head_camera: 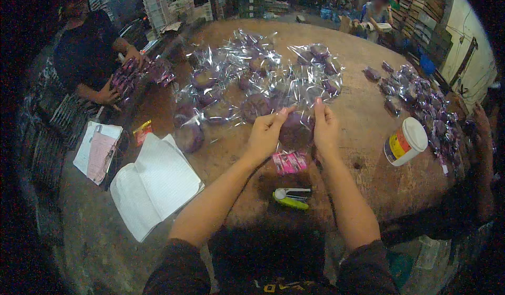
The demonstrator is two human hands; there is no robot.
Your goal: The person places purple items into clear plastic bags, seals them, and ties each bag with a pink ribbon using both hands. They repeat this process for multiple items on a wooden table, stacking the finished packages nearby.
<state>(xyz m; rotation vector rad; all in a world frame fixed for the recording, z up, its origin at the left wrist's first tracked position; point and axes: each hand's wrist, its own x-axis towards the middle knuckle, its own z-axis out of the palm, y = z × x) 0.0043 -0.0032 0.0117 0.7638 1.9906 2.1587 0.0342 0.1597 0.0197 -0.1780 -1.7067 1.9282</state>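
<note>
In the head view a clear plastic bag (304, 118) with a round purple item (296, 131) in it is in front of me, its upper edge stretched between my two hands. My left hand (269, 131) pinches one side of the bag between thumb and finger. On the other side, my right hand (326, 126) pinches the plastic the same way. Just below the bag lies a pink printed packet or label stack (290, 162). Nearer to me are a lime-green tool (290, 201), perhaps a stapler or cutter, and a small white scoop (281, 193).
Beyond my hands spreads a pile of clear-wrapped purple rounds (236, 80). Smaller wrapped pieces (418, 90) lie right, by a lidded white tub (406, 141). An open notebook (158, 184), papers (98, 151) and a red sachet (143, 132) lie left. A person (90, 50) handles packets at far left.
</note>
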